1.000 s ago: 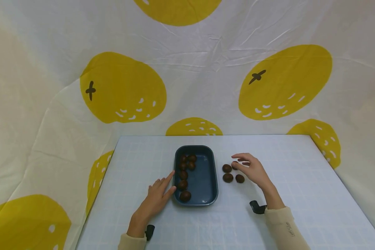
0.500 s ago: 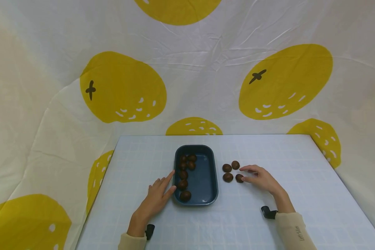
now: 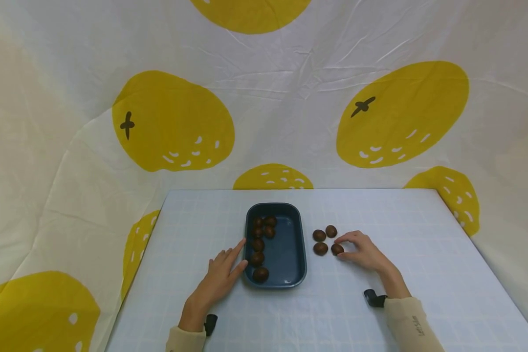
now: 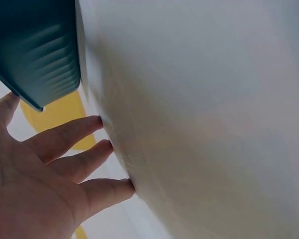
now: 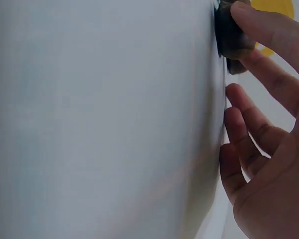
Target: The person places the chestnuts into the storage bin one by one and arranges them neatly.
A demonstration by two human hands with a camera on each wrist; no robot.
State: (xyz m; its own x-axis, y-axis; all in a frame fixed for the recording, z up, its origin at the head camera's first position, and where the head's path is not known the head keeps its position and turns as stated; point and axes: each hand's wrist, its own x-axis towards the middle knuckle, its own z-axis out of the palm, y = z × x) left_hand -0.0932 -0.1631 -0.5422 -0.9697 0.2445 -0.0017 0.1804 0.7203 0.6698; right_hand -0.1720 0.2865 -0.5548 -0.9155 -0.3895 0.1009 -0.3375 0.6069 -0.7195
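Observation:
In the head view, a dark blue rectangular tray (image 3: 290, 254) stands on the table with several brown chestnuts (image 3: 260, 275) along its left side. My left hand (image 3: 220, 278) lies beside it with spread fingers; the index finger and thumb touch the tray's left rim. In the left wrist view the other fingertips (image 4: 105, 145) rest on the tabletop. Right of the tray, my right hand (image 3: 364, 252) pinches a chestnut (image 3: 337, 250) between thumb and index finger, still at table level. The remaining right fingers (image 5: 234, 162) curl loosely near the table in the right wrist view.
Three more chestnuts (image 3: 320, 249) lie close together between the tray and my right hand. A white table (image 3: 317, 318) with a faint grid carries everything. Behind it hangs a pale cloth (image 3: 286, 122) printed with big yellow fruit.
My right hand has moved from the far-right chestnut toward the nearer right one, and its thumb and index finger have closed on that one. The left hand and the tray have stayed in place.

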